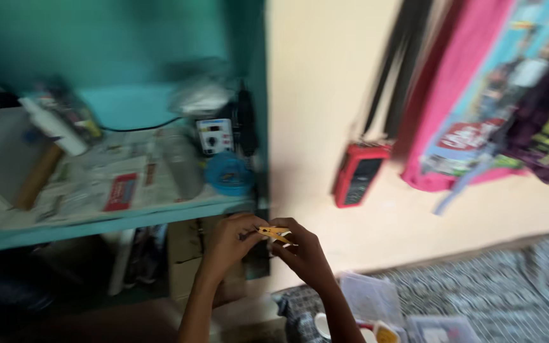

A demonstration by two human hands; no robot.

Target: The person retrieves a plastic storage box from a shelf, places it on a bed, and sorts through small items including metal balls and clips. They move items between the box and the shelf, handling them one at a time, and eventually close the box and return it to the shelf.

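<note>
Both hands, left hand [227,238] and right hand [303,251], fingers pinching a small yellow clip [273,233] below the teal shelf [96,222], mid-handling.

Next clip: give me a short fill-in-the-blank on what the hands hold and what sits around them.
1. Both hands, the left hand and the right hand, hold a small ____-coloured clip between them.
2. The red handheld device hangs on the ____.
3. The round blue object sits on the teal ____.

Missing words: yellow; wall; shelf
</note>
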